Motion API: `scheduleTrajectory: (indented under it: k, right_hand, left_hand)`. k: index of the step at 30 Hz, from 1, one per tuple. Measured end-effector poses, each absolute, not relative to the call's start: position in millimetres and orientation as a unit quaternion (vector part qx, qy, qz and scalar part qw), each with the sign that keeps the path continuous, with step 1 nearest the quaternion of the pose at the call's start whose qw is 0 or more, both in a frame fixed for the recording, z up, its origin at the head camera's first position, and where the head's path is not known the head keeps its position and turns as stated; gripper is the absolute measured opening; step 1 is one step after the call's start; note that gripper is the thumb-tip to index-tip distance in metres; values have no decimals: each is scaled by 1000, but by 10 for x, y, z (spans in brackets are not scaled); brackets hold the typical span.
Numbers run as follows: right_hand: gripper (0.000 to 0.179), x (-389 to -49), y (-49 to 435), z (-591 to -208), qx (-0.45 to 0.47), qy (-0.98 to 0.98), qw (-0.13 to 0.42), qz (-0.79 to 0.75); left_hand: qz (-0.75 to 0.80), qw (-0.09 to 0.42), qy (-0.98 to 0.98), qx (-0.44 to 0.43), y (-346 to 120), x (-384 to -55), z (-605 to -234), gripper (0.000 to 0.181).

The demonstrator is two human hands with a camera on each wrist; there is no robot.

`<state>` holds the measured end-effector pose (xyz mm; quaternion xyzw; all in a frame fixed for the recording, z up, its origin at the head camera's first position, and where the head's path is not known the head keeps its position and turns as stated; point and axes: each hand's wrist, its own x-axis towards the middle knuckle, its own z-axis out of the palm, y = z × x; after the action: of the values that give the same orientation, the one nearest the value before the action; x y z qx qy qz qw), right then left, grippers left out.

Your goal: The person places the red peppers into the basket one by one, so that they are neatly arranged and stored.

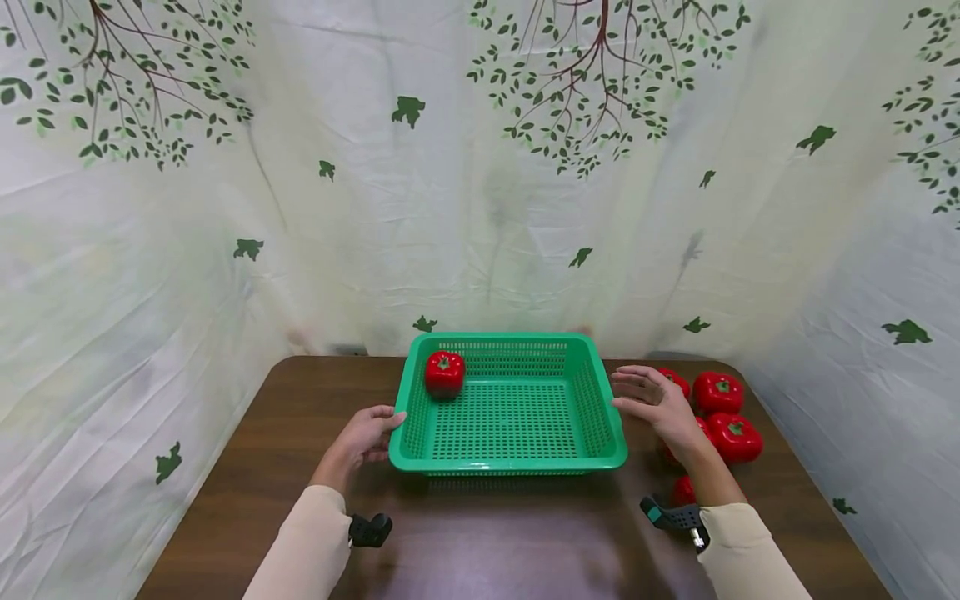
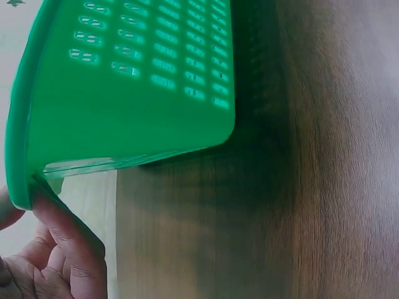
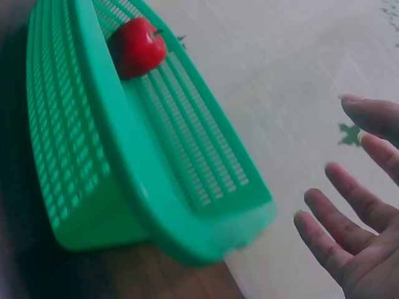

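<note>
A green plastic basket [image 1: 498, 462] with slotted walls is at the middle of the brown table. One glossy red bell pepper [image 1: 445, 374] sits inside it, in the far left corner. My left hand [image 1: 367, 437] pinches the basket's left rim, thumb on top and fingers beneath; the left wrist view shows this grip on the rim [image 2: 20, 143] up close. Beside the right rim, my right hand [image 1: 660, 404] is held with its fingers spread and relaxed. In the right wrist view those fingers [image 3: 340, 230] hold nothing and stand apart from the basket [image 3: 124, 156].
Several more red bell peppers [image 1: 735, 437] are grouped on the table's right side, some partly hidden behind my right hand and forearm. A pale curtain [image 1: 480, 208] with printed leaves hangs behind and beside the table [image 1: 510, 533].
</note>
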<state>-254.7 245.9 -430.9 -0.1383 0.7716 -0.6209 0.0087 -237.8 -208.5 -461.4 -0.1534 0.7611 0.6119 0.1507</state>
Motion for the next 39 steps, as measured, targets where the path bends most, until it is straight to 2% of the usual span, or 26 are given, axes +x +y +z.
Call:
scheduleTrajectory:
  k: [16,22,28,39]
  right_hand:
    - [46,-2179,3114,-4466,-119,767,-33,-630]
    - [48,-2037,3296,-4584,-157,728,-52,-665]
    - [48,-1984,3424,-4674,-171,729,-70,-659]
    - [51,-1848,3554,-4835,-171,744,-68,-643]
  left_hand:
    - [610,157,761,-157,-2045,-2370,-4640,40]
    - [606,158,764,-153,-2046,-2355,-4650,41]
    - [608,164,762,-149,-2070,-2345,-4650,43]
    - [609,168,762,-144,-2114,-2383,-4608,46]
